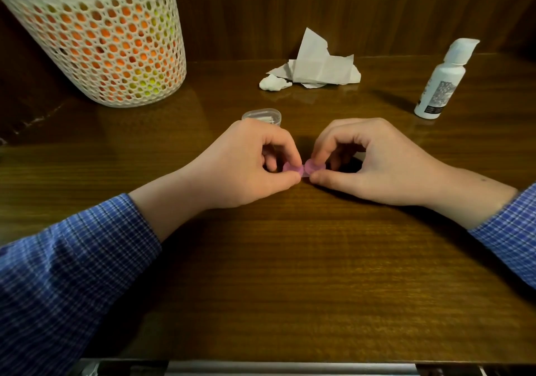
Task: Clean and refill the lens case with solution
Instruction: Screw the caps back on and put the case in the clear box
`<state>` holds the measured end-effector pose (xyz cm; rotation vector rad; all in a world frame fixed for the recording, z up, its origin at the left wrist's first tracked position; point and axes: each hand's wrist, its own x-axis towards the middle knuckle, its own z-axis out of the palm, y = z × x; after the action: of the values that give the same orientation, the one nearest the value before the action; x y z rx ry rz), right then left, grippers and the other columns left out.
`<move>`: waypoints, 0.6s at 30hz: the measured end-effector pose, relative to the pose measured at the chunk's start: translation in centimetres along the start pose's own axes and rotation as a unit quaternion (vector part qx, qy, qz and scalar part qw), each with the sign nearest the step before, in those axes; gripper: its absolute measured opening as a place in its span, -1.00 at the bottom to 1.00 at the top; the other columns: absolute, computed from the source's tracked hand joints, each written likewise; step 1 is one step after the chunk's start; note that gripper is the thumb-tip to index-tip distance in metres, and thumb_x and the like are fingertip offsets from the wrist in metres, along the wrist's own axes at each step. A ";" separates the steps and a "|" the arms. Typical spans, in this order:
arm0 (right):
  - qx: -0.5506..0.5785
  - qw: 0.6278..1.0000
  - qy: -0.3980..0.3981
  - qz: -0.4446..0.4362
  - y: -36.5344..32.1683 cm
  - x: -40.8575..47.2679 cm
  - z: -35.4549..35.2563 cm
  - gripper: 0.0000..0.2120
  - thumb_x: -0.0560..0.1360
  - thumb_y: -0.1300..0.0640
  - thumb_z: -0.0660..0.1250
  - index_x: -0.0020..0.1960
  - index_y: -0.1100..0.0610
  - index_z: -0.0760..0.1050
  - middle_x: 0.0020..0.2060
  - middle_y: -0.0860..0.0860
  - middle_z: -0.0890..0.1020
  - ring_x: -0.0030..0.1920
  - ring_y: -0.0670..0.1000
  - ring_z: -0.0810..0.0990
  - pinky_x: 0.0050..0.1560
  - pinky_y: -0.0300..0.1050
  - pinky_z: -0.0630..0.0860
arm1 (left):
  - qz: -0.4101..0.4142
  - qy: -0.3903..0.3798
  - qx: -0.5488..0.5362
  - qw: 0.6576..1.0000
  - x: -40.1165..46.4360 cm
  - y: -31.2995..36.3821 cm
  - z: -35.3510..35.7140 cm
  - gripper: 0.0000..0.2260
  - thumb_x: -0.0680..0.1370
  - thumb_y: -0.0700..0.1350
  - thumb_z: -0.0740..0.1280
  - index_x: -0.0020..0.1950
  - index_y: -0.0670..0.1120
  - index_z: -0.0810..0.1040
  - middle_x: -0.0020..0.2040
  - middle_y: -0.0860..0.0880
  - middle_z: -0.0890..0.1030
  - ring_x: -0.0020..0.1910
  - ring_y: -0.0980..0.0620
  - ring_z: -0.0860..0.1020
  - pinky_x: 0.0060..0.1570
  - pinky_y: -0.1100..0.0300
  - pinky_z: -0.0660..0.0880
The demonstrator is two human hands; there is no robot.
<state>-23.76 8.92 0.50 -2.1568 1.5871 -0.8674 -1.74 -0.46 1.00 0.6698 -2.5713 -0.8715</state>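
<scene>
Pink lens case (301, 169) low on the wooden table (290, 274), pinched at its left cap by left hand (246, 161), at its right cap by right hand (368, 158), between both thumbs and fingertips, clear lid (262, 115) just behind, crumpled tissue (316, 65) and solution bottle (441, 82) farther back

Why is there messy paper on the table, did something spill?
No spill shows. The torn, crumpled tissue lies loose at the back of the table, not in the basket. The solution bottle stands upright, cap on.
</scene>
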 end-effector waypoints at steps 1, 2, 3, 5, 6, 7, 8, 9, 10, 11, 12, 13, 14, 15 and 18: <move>0.003 1.000 -0.001 -0.006 0.0 0.0 0.0 -0.89 0.44 0.00 0.53 -0.06 -0.01 0.69 -0.02 -0.15 0.69 -0.03 -0.04 0.67 -0.05 -0.08 0.64 | -0.001 -0.001 -0.001 1.000 0.0 0.0 0.0 -0.90 0.50 -0.06 0.53 0.00 0.08 0.72 -0.13 0.08 0.68 -0.17 0.00 0.62 -0.21 0.05 0.62; 0.006 1.000 -0.003 -0.008 0.0 -0.1 0.0 -0.90 0.44 0.02 0.52 -0.06 0.00 0.70 0.02 -0.15 0.70 -0.02 -0.04 0.68 -0.04 -0.08 0.64 | -0.002 -0.001 -0.001 1.000 0.0 0.0 0.0 -0.90 0.50 -0.06 0.53 0.00 0.08 0.72 -0.13 0.06 0.69 -0.18 -0.01 0.63 -0.21 0.02 0.62; 0.009 1.000 -0.007 -0.007 0.0 -0.1 -0.1 -0.90 0.45 0.04 0.51 -0.05 0.01 0.70 0.03 -0.16 0.70 -0.01 -0.04 0.69 -0.02 -0.09 0.65 | -0.002 -0.001 -0.001 1.000 0.0 0.0 0.0 -0.90 0.50 -0.06 0.53 0.00 0.08 0.71 -0.13 0.06 0.69 -0.18 -0.02 0.63 -0.21 0.00 0.62; 0.016 1.000 -0.016 -0.002 0.0 -0.1 -0.2 -0.90 0.46 0.07 0.50 -0.03 0.00 0.71 0.02 -0.16 0.72 0.01 -0.05 0.70 0.03 -0.08 0.65 | -0.001 -0.002 0.001 1.000 0.0 0.0 0.0 -0.90 0.50 -0.06 0.53 0.00 0.08 0.71 -0.13 0.06 0.68 -0.19 0.00 0.62 -0.21 0.01 0.62; 0.016 1.000 -0.018 0.000 0.0 -0.1 -0.3 -0.91 0.47 0.07 0.51 -0.03 -0.01 0.71 -0.01 -0.16 0.72 0.02 -0.06 0.70 0.04 -0.08 0.65 | 0.000 -0.002 0.001 1.000 0.0 0.0 0.0 -0.90 0.50 -0.06 0.53 0.00 0.08 0.71 -0.13 0.07 0.68 -0.19 0.01 0.62 -0.21 0.02 0.62; 0.013 1.000 -0.018 0.003 -0.1 0.0 -0.2 -0.91 0.47 0.07 0.52 -0.03 -0.01 0.71 -0.03 -0.15 0.73 0.01 -0.07 0.69 0.04 -0.08 0.65 | 0.001 -0.002 0.001 1.000 0.0 -0.1 -0.1 -0.90 0.50 -0.06 0.53 0.00 0.08 0.72 -0.13 0.08 0.68 -0.18 0.01 0.62 -0.21 0.03 0.61; 0.010 1.000 -0.016 0.006 -0.1 0.0 -0.2 -0.91 0.47 0.06 0.53 -0.03 -0.01 0.70 -0.06 -0.13 0.72 -0.01 -0.07 0.69 0.03 -0.07 0.65 | 0.001 -0.001 0.000 1.000 0.0 -0.1 -0.1 -0.90 0.50 -0.06 0.53 0.00 0.08 0.72 -0.13 0.09 0.68 -0.18 0.01 0.62 -0.22 0.06 0.61; 0.008 1.000 -0.012 0.009 -0.1 0.0 -0.1 -0.91 0.47 0.04 0.53 -0.05 0.00 0.70 -0.07 -0.12 0.71 -0.03 -0.07 0.68 0.01 -0.06 0.64 | 0.002 0.000 0.000 1.000 0.0 -0.1 -0.1 -0.90 0.50 -0.06 0.53 0.00 0.08 0.72 -0.14 0.11 0.68 -0.17 0.02 0.62 -0.22 0.08 0.61; 0.006 1.000 -0.009 0.011 -0.1 0.0 -0.1 -0.91 0.46 0.03 0.54 -0.06 0.00 0.69 -0.08 -0.12 0.70 -0.04 -0.07 0.67 0.00 -0.05 0.64 | 0.002 0.000 -0.001 1.000 0.0 -0.1 0.0 -0.90 0.50 -0.06 0.53 0.00 0.08 0.72 -0.14 0.12 0.67 -0.17 0.03 0.61 -0.22 0.09 0.61; 0.004 1.000 -0.006 0.009 -0.1 0.0 0.0 -0.90 0.46 0.03 0.54 -0.06 0.01 0.68 -0.08 -0.12 0.70 -0.04 -0.06 0.67 -0.01 -0.05 0.63 | 0.003 0.000 -0.002 1.000 0.0 -0.1 0.0 -0.90 0.50 -0.07 0.53 0.00 0.08 0.72 -0.14 0.12 0.67 -0.17 0.03 0.62 -0.22 0.08 0.61; 0.002 1.000 -0.006 0.004 -0.1 0.0 0.0 -0.90 0.46 0.03 0.54 -0.06 0.01 0.68 -0.06 -0.12 0.69 -0.04 -0.06 0.66 -0.01 -0.06 0.63 | 0.004 -0.002 -0.003 1.000 0.0 -0.1 0.0 -0.91 0.50 -0.07 0.53 -0.01 0.08 0.72 -0.13 0.10 0.68 -0.17 0.02 0.62 -0.22 0.06 0.61; 0.003 1.000 -0.006 -0.002 -0.1 -0.1 -0.1 -0.91 0.46 0.05 0.55 -0.06 0.02 0.68 -0.03 -0.12 0.69 -0.02 -0.06 0.67 0.00 -0.08 0.63 | 0.004 -0.003 -0.004 1.000 0.0 -0.1 0.0 -0.91 0.50 -0.06 0.53 -0.01 0.07 0.72 -0.13 0.09 0.68 -0.18 0.00 0.62 -0.22 0.02 0.61; 0.003 1.000 -0.010 -0.007 -0.2 -0.1 -0.1 -0.92 0.47 0.07 0.54 -0.06 0.03 0.68 0.01 -0.13 0.70 0.01 -0.06 0.67 0.02 -0.09 0.63 | 0.004 -0.004 -0.004 1.000 0.0 -0.2 0.1 -0.91 0.50 -0.06 0.53 -0.01 0.07 0.72 -0.12 0.07 0.68 -0.18 -0.02 0.63 -0.22 -0.01 0.62; 0.003 1.000 -0.015 -0.010 -0.2 -0.1 -0.2 -0.93 0.48 0.10 0.53 -0.05 0.03 0.68 0.04 -0.13 0.70 0.04 -0.06 0.68 0.04 -0.10 0.63 | 0.003 -0.003 -0.004 1.000 0.0 -0.2 0.1 -0.91 0.50 -0.06 0.53 -0.01 0.08 0.72 -0.12 0.06 0.69 -0.18 -0.02 0.63 -0.22 -0.03 0.61; 0.000 1.000 -0.028 -0.013 -0.1 -0.1 -0.2 -0.92 0.50 0.14 0.51 -0.01 0.03 0.68 0.02 -0.13 0.72 0.06 -0.09 0.69 0.09 -0.06 0.64 | 0.003 -0.001 -0.002 1.000 0.1 -0.3 0.0 -0.90 0.50 -0.05 0.53 -0.01 0.09 0.72 -0.13 0.08 0.68 -0.19 0.01 0.62 -0.23 0.02 0.61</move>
<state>-23.84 9.09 0.70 -2.1874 1.5349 -0.8067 -1.73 -0.70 0.84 0.6588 -2.5718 -0.8769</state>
